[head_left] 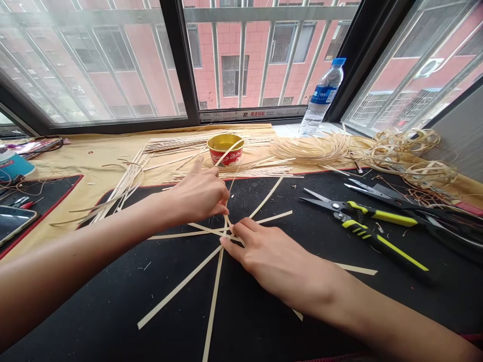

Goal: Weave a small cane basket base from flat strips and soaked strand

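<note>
Pale flat bamboo strips (181,286) cross one another in a star on the black mat (113,296). My right hand (264,251) presses its fingertips and thumb on the strips around the crossing point. Just above the crossing, my left hand (202,193) pinches a thin strip between thumb and fingers, with its index finger stretched away toward the tin. That strip seems to run up over the rim of the red and gold tin (228,158). Part of the star lies hidden under my right hand and wrist.
Spring-handled shears (362,216) and black scissors (407,196) lie at the right. Behind are bundles of long strips (181,146), coiled strips (313,148) and a water bottle (320,98) against the window. A phone (15,223) and a blue container (15,163) are at the left.
</note>
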Demonstrator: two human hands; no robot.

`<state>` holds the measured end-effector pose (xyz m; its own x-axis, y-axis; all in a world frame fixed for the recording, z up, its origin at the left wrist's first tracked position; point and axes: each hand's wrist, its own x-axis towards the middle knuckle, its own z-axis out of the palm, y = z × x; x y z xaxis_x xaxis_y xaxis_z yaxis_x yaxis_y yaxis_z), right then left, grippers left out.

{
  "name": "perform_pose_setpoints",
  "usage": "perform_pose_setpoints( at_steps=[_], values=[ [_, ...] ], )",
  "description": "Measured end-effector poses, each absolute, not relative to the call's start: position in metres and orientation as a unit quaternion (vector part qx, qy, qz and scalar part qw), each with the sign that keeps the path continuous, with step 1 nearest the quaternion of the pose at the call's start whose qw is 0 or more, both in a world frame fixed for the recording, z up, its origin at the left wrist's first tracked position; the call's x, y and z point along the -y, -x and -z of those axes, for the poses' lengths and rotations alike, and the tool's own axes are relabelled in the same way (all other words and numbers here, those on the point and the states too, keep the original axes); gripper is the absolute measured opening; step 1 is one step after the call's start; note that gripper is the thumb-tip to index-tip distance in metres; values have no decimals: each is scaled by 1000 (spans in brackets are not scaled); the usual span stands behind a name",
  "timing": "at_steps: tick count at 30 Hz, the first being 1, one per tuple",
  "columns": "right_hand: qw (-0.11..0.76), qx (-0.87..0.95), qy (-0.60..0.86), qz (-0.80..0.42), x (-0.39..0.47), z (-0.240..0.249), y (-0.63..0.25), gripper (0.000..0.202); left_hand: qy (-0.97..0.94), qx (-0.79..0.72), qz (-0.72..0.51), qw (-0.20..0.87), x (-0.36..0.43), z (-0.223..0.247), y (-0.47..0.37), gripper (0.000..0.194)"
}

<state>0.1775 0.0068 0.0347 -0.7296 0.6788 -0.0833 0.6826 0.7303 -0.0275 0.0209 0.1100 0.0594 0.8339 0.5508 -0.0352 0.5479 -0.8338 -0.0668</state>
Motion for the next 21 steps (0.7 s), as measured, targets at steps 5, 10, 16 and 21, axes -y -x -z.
perform_pose_setpoints(
  at_steps=[5, 10, 16, 21],
  values=[
    [45, -929, -365, 35, -7, -35, -178, 32, 954, 274, -70, 103, -98, -67, -27, 19],
    [18, -930, -365, 28, -6, -34, -178, 27, 969, 168, -34, 176, -100, -69, -34, 22],
    [9, -930, -366, 44, -7, -31, -178, 23, 957, 242, 114, 109, -75, -54, -3, 25],
    [22, -927, -373, 31, -5, -31, -177, 28, 945, 301, 94, -84, -44, -27, 32, 47]
  ],
)
